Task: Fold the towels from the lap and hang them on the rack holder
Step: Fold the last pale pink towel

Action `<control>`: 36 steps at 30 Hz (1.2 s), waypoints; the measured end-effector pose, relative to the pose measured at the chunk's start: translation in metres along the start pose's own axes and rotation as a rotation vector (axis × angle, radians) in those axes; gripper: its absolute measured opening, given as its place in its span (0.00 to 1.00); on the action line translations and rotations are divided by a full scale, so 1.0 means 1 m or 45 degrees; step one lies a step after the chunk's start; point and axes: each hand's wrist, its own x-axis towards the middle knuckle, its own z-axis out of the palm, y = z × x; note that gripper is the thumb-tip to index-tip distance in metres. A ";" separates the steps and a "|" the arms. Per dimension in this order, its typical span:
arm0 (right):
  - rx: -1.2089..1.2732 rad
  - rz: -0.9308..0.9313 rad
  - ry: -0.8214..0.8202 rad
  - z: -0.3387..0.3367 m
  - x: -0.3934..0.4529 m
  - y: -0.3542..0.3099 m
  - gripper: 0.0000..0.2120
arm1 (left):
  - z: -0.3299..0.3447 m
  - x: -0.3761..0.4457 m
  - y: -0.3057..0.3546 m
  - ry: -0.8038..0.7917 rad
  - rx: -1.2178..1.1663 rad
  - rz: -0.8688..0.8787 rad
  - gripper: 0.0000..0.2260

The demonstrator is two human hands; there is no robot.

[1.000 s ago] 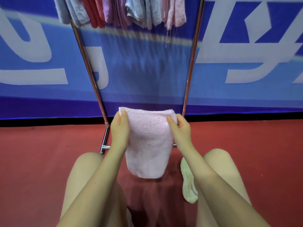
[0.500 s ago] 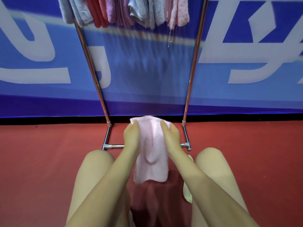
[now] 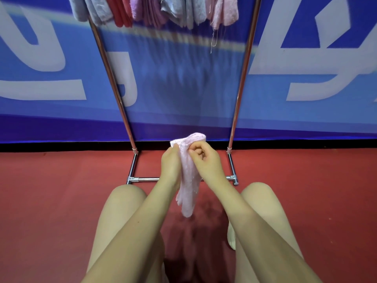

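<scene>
The pink towel [image 3: 188,176] hangs in the air between the person's knees, above the red floor [image 3: 51,201] and in front of the near crossbar at the foot of the rack holder [image 3: 142,178], pressed into a narrow strip between the two hands so that its halves stay together, which looks like the closing of a fold. The left hand [image 3: 171,166] lies against the towel's left side with the fingers behind the cloth, and the right hand [image 3: 204,160] pinches the top edge with curled fingers; both grip it near the top, letting the rest drop straight under its own weight. The cloth is soft looped terry, pale and limp, bunched into a rounded hump above the fingers and tapering to a loose tip below. The rack holder is made of slim shiny metal tubes, two uprights leaning outward from a base resting at the floor's far edge by the blue banner [image 3: 183,88]. Along its top hang other towels [image 3: 155,11], grey, red, purple, blue and pink, fluffy and draped side by side, one trailing loose threads
</scene>
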 end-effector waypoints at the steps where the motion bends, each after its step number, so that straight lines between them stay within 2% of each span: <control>1: -0.081 -0.053 0.021 -0.001 0.001 0.001 0.06 | 0.000 0.000 0.000 0.002 0.006 -0.003 0.13; 4: -0.206 -0.181 0.096 -0.003 0.003 0.004 0.06 | -0.001 0.000 0.004 0.008 0.024 -0.023 0.14; 9: -0.228 -0.247 0.182 -0.006 0.006 0.005 0.17 | -0.002 0.000 0.010 -0.011 0.054 0.083 0.12; 13: -0.206 -0.333 0.177 -0.009 0.007 0.005 0.07 | -0.006 0.006 0.011 0.033 0.261 0.157 0.13; 17: -0.024 -0.201 0.136 -0.008 0.004 0.001 0.06 | -0.006 0.004 0.010 -0.056 0.276 0.096 0.12; 21: 0.129 -0.126 0.195 -0.010 0.004 -0.004 0.07 | -0.002 0.000 0.012 -0.187 0.380 0.197 0.09; 25: 0.210 0.019 0.186 -0.015 0.007 -0.003 0.08 | -0.005 -0.011 0.009 -0.410 0.351 0.310 0.13; 29: 0.275 0.064 0.134 -0.020 0.008 -0.006 0.08 | -0.008 -0.012 0.007 -0.378 0.487 0.491 0.10; 31: 0.320 0.054 0.118 -0.021 0.008 -0.006 0.08 | -0.009 -0.010 0.008 -0.319 0.404 0.457 0.12; 34: 0.312 0.076 0.102 -0.023 0.009 -0.004 0.14 | -0.013 -0.008 0.011 -0.260 0.249 0.390 0.16; 36: 0.348 0.171 -0.014 -0.022 0.006 -0.003 0.16 | -0.017 -0.006 0.014 -0.259 0.136 0.363 0.16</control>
